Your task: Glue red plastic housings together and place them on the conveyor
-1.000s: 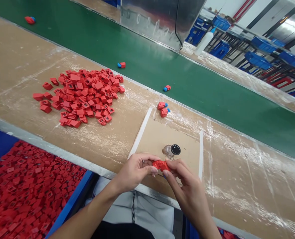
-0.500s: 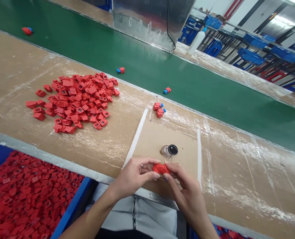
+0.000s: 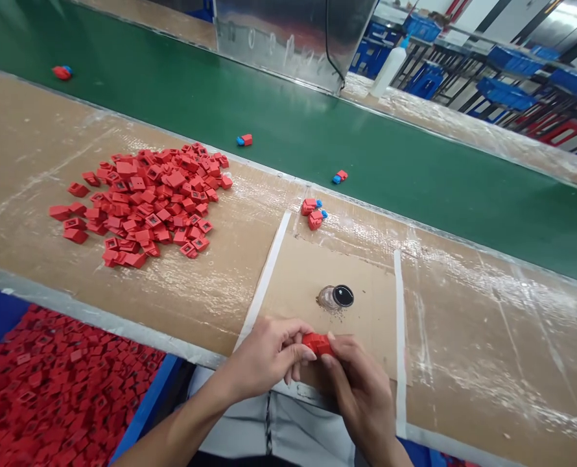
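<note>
Between my two hands is a red plastic piece (image 3: 319,344), held just above the near edge of the cardboard sheet. My left hand (image 3: 276,353) pinches its left end between thumb and fingers. On its right end, the fingertips of my right hand (image 3: 359,376) are closed. Part of the piece is covered by my fingers, so its full shape is hidden. Just beyond my hands, a small clear round container (image 3: 327,298) with a black disc (image 3: 343,296) sits on the cardboard (image 3: 288,285), with dark specks around it.
A heap of red blocks (image 3: 147,201) lies on the bench to the left. Two red-and-blue pieces (image 3: 315,219) rest beyond the cardboard. More such pieces (image 3: 244,140) are on the green conveyor belt (image 3: 279,123). A blue bin (image 3: 145,408) full of red parts stands below left.
The red-and-blue pieces on the belt have shifted right. Both hands still hold the red piece, slightly lower in view, and the view itself has moved a little.
</note>
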Demonstrator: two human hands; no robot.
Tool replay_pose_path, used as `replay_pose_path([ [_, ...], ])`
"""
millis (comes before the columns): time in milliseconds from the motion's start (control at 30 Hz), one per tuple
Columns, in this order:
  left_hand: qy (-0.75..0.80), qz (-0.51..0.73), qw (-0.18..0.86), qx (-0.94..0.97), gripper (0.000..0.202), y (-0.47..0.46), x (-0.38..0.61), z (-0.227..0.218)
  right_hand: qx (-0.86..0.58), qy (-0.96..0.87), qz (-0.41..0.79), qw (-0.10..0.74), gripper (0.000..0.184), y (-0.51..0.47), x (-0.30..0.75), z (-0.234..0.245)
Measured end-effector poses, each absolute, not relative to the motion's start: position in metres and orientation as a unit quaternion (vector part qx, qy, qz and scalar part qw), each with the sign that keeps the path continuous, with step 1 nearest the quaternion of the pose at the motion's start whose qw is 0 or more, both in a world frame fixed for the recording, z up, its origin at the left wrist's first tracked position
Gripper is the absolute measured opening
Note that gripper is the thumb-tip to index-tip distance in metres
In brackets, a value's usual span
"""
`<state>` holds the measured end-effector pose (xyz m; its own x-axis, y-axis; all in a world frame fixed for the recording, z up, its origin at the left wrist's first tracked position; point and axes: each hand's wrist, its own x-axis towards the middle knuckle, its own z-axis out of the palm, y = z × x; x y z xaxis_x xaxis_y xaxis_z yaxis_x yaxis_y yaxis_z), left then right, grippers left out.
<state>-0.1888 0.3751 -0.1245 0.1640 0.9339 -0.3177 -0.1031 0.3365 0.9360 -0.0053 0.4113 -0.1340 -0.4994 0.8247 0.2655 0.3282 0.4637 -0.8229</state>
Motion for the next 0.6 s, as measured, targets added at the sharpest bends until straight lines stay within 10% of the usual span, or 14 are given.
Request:
replay_pose_path([
  [600, 0.540, 0.328, 0.621, 0.465, 0.027, 0.372, -0.181, -0.105, -0.416, -0.732, 0.384, 0.379, 0.017, 0.396, 0.001, -0.154],
])
